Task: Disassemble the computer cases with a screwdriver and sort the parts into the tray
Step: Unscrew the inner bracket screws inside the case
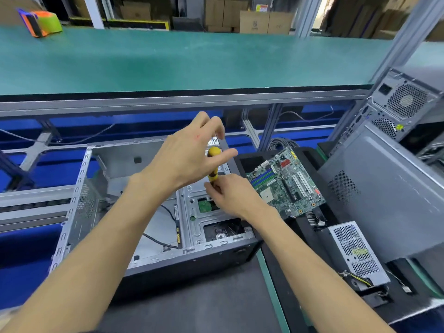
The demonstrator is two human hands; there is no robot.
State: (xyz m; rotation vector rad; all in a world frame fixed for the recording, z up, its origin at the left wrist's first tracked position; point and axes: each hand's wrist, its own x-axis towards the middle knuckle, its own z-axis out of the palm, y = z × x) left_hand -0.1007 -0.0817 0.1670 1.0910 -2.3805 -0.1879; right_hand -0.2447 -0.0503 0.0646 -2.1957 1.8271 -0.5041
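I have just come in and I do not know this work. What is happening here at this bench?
A person is taking apart an open computer case lying on its side. The right hand grips the lower part of a yellow screwdriver, standing upright over the drive bracket. The left hand hovers at the handle top, fingers loosely spread. A motherboard and a power supply already lie in the black tray on the right.

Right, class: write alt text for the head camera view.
A right hand holds a yellow screwdriver upright over an open computer case, the left hand open over its handle. A removed motherboard and power supply lie in the black tray alongside.
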